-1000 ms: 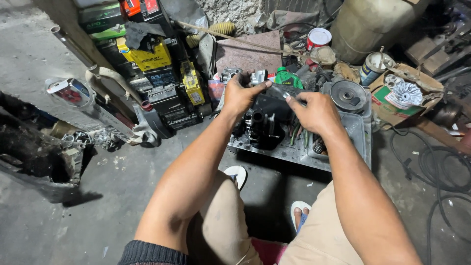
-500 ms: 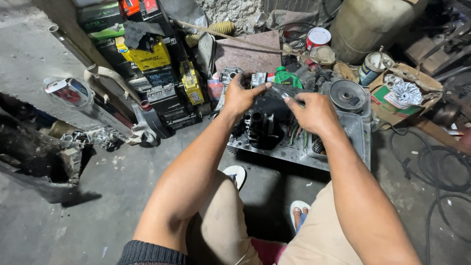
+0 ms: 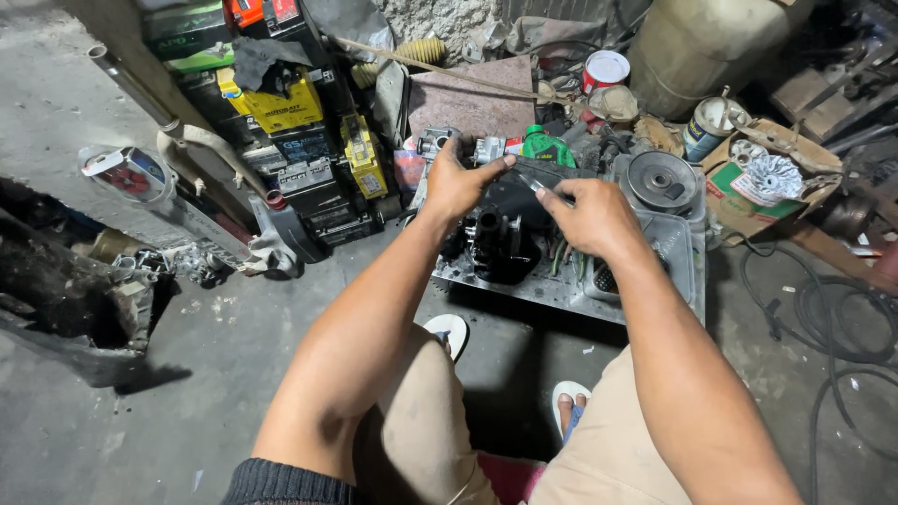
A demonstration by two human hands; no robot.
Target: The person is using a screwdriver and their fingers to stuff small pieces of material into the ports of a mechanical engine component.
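Note:
A black engine block (image 3: 500,245) stands in a grey metal tray (image 3: 524,285) on the floor in front of my knees. My left hand (image 3: 460,182) grips the top of the engine block, fingers curled over its upper edge. My right hand (image 3: 591,217) is closed on a thin metal tool (image 3: 535,185) whose tip points at the top of the block, just beside my left fingers. A round grey pulley part (image 3: 660,180) lies at the tray's far right corner.
Stacked batteries (image 3: 281,112) and a pipe (image 3: 140,93) stand at the left. A rusty engine casing (image 3: 65,290) lies far left. A cardboard box (image 3: 758,182), cans (image 3: 606,70), a large drum (image 3: 711,42) and loose cables (image 3: 823,309) crowd the right.
Both hands have stayed at the top of the engine block; the right hand with the tool has shifted slightly.

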